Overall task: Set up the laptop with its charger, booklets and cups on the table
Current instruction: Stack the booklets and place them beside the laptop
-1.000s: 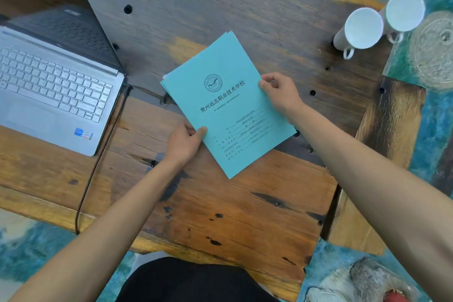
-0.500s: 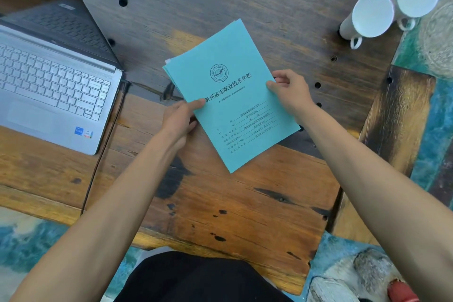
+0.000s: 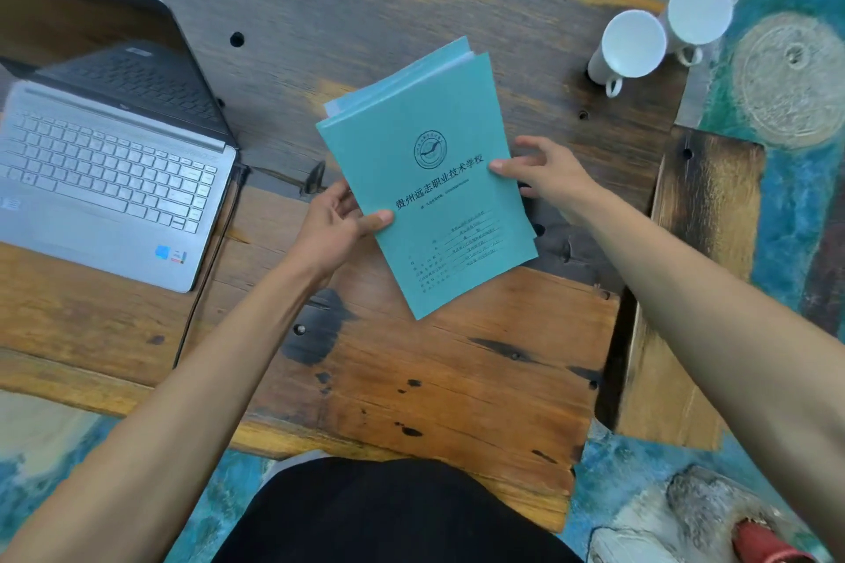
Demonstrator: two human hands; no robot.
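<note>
Stack of teal paper booklets [image 3: 425,178] sits between both hands over mid-table: left hand [image 3: 336,226] grips its left edge, thumb on the cover, while right hand [image 3: 546,174] is spread loose, thumb tip on the right edge. Two white ceramic cups [image 3: 633,43] stand upright, touching, far right, insides look empty. Open silver laptop [image 3: 109,178] lies left on the worn wooden table [image 3: 434,379], black charger cable [image 3: 201,283] along its right side.

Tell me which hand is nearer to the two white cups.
Right. The right hand rests on the booklets' right edge, just below and left of the white cups. The left hand has its grip on the booklets' left edge, farther away.
</note>
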